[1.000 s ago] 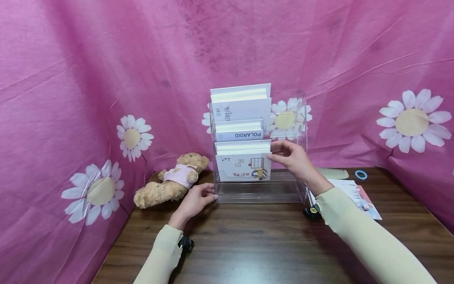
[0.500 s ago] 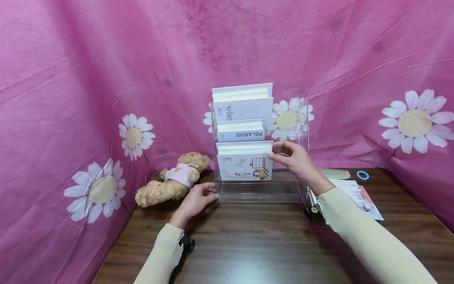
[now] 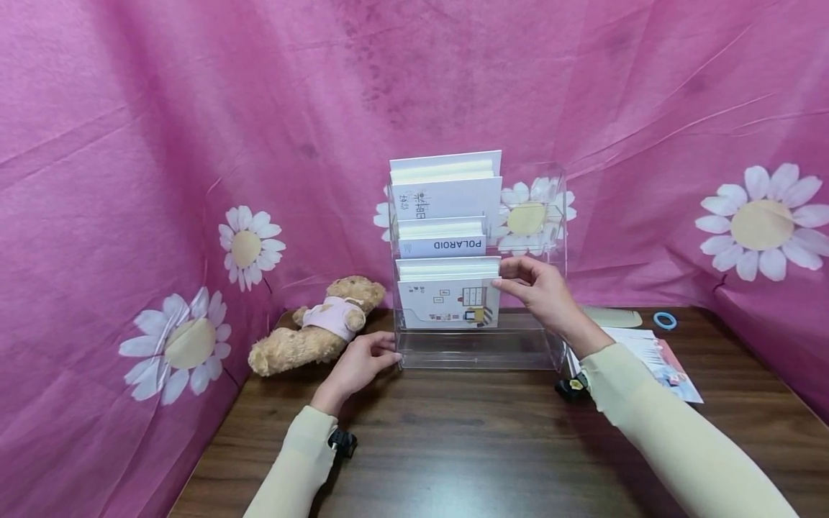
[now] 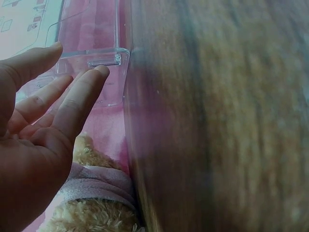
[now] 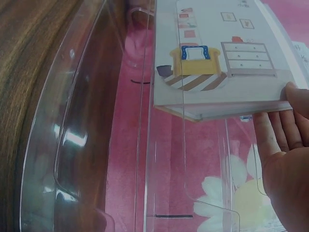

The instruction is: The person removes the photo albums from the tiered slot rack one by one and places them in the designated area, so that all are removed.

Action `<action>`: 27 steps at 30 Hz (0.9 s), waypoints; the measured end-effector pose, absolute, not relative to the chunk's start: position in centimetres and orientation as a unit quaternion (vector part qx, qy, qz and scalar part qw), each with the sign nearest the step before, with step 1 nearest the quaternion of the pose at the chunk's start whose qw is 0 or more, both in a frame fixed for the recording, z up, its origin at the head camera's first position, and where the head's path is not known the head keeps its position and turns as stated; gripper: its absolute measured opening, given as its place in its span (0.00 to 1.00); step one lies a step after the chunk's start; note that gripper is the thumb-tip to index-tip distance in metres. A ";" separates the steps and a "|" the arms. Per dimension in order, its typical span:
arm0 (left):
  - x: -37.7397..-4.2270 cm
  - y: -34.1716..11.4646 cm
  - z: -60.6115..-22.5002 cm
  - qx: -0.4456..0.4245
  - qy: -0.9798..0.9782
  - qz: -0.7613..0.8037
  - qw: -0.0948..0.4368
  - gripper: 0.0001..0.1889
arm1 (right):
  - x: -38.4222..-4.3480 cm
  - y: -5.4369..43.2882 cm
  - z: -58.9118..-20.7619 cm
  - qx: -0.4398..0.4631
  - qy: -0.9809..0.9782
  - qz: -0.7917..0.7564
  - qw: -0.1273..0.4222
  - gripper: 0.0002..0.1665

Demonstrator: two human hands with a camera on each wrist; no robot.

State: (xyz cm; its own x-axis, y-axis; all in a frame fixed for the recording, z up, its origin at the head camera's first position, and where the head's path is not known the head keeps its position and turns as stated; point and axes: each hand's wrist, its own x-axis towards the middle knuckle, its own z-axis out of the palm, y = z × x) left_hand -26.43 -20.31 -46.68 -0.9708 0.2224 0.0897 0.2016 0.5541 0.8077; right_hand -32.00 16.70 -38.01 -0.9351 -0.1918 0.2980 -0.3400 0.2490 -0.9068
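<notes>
Book point(image 3: 430, 306) pinched at three o'clock by my right hand point(image 3: 544, 298), I want it square; my left hand point(image 3: 358, 367), fingers spread, should brace the rack point(image 3: 476, 351) at eight o'clock.

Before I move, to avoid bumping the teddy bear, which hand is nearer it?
Left. The left hand is close beside the bear; the right hand is farther off, pinching the front book.
</notes>
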 end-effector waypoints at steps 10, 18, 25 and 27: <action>-26.5 -20.4 -46.8 0.121 0.879 0.462 0.016 0.22 | -31.6 16.8 -37.1 0.167 -0.797 0.576 0.065 0.23; -26.5 -20.4 -46.7 0.121 0.878 0.462 0.017 0.23 | -31.4 16.8 -36.7 0.164 -0.797 0.578 0.068 0.23; -26.6 -20.5 -46.7 0.123 0.878 0.462 0.018 0.22 | -31.3 16.8 -36.6 0.164 -0.792 0.584 0.068 0.23; -26.6 -20.5 -46.7 0.126 0.878 0.462 0.017 0.23 | -31.2 16.8 -36.4 0.162 -0.792 0.585 0.067 0.24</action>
